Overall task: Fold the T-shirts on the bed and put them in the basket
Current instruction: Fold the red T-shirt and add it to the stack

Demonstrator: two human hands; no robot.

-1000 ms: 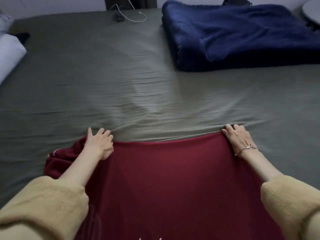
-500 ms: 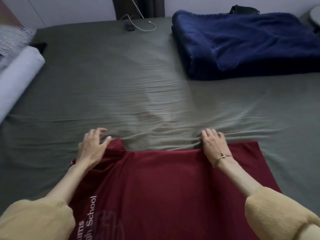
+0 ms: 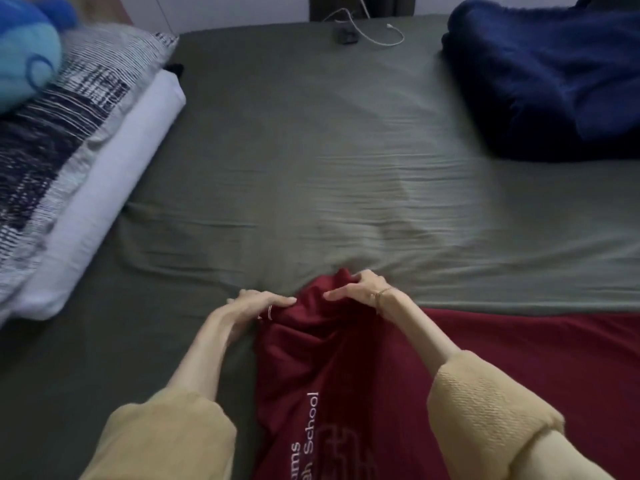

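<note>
Hands meet at the lower middle of the frame, on the far edge of a dark red cotton T-shirt (image 3: 363,375) with white printed lettering. It lies on the grey-green bed sheet (image 3: 311,161), filling the lower centre and lower right of the frame. The left hand (image 3: 258,304) rests at the shirt's left sleeve, thumb laid on the white-trimmed cuff; the fingers lie mostly straight along the cloth edge, and whether they pinch it cannot be told. The right hand (image 3: 363,289), with a thin bracelet at the wrist, has its fingers curled over a raised bunch of red fabric just beside the left hand, thumb stretched toward it. The rest of the shirt spreads from both hands toward the bottom edge, between two tan fleece sleeves.

At upper left sit a white pillow (image 3: 114,188), a blue-and-white striped pillow (image 3: 59,126) and a blue plush toy (image 3: 24,53). A folded navy blanket (image 3: 554,77) fills the upper right; a white cable (image 3: 381,32) lies at top centre.
</note>
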